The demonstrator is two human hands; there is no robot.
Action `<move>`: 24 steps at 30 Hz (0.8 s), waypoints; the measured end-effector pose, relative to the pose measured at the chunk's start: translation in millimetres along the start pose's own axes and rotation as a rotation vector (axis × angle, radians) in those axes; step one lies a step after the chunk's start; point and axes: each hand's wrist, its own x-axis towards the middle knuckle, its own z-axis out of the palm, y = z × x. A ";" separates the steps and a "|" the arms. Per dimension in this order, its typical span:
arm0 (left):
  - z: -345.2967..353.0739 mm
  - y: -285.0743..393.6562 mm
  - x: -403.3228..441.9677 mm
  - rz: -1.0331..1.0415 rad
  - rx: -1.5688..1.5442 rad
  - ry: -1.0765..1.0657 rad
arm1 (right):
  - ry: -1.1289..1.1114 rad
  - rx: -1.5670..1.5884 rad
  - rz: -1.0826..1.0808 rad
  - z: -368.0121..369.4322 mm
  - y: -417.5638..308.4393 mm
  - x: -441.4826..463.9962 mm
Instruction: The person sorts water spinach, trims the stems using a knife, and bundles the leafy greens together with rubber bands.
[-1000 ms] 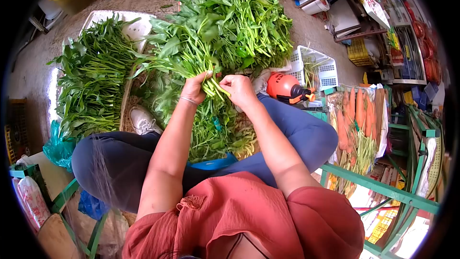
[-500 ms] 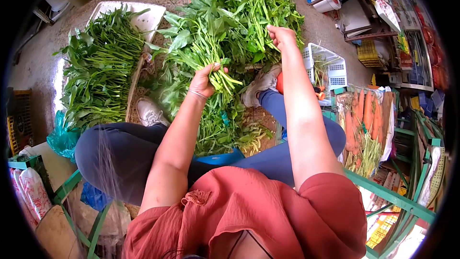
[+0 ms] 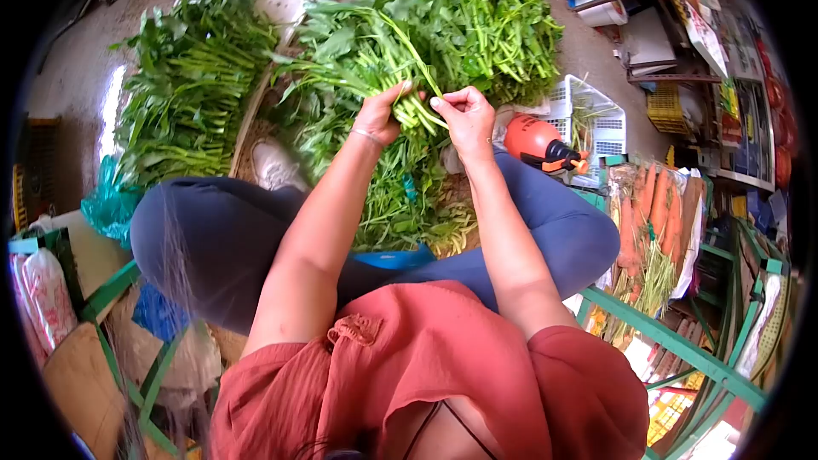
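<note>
My left hand [image 3: 379, 115] is closed round the lower stems of a bunch of leafy greens [image 3: 362, 77], whose leaves point up and left. Just right of it, my right hand [image 3: 466, 117] pinches a long green stem [image 3: 409, 49] against the side of the bunch, near the cut ends. Beyond my hands lies a large pile of greens [image 3: 503, 25]. More loose greens [image 3: 383, 196] are below my hands, between my legs. At the left, rows of greens [image 3: 196, 89] rest on a white tray [image 3: 294, 2].
A red spray bottle [image 3: 532, 140] stands by my right knee, beside a white basket [image 3: 607, 123]. Carrots [image 3: 652, 213] lie farther right, near a green metal frame [image 3: 673, 347]. A teal plastic bag [image 3: 109, 204] is at the left, and a shoe [image 3: 274, 166] is beside the tray.
My right hand reached out to the large pile, then came back to the bunch with a long stem. My left hand has kept its hold on the bunch. The view has shifted slightly.
</note>
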 end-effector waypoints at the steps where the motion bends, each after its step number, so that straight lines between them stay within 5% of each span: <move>1: -1.8 -0.4 0.0 -0.003 0.000 -0.014 | -0.012 0.006 0.014 2.2 2.4 -6.1; 7: -8.0 -0.8 -0.3 -0.003 0.113 -0.050 | -0.184 -0.324 -0.170 -1.0 -0.6 -19.6; 9: -6.7 -0.5 -3.3 0.026 0.205 -0.042 | -0.270 -0.353 -0.112 -7.9 -0.7 -15.0; 11: -5.5 3.4 -7.7 -0.050 0.166 -0.100 | -0.426 0.002 0.274 -12.8 -2.6 -3.3; 15: -4.7 -1.6 -6.6 -0.043 0.136 -0.086 | -0.205 -0.102 0.255 -0.5 -21.2 25.0; 21: -4.0 0.6 -8.0 0.018 0.252 -0.118 | -0.209 0.073 0.204 29.5 -16.9 39.4; 24: -1.1 0.8 -8.9 0.119 0.286 -0.055 | -0.118 -0.284 0.083 23.9 7.4 44.3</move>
